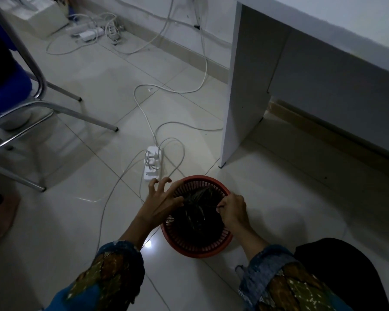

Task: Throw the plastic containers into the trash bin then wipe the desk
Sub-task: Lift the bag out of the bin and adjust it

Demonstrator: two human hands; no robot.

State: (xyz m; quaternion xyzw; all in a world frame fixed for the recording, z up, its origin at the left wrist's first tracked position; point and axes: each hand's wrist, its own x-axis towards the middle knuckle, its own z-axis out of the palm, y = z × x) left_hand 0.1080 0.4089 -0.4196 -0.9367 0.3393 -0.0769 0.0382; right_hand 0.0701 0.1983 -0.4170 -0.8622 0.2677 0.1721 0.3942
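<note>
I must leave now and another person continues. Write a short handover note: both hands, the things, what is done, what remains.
Left hand: at the left rim of the red trash bin, seems to pinch the black bag inside it.
Right hand: pinches the bag's right edge.
Desk: behind the bin, to the right.
Plastic containers: none in view; whether they are in the bag, I cannot tell.
Left: settle the bag, then wipe the desk.
</note>
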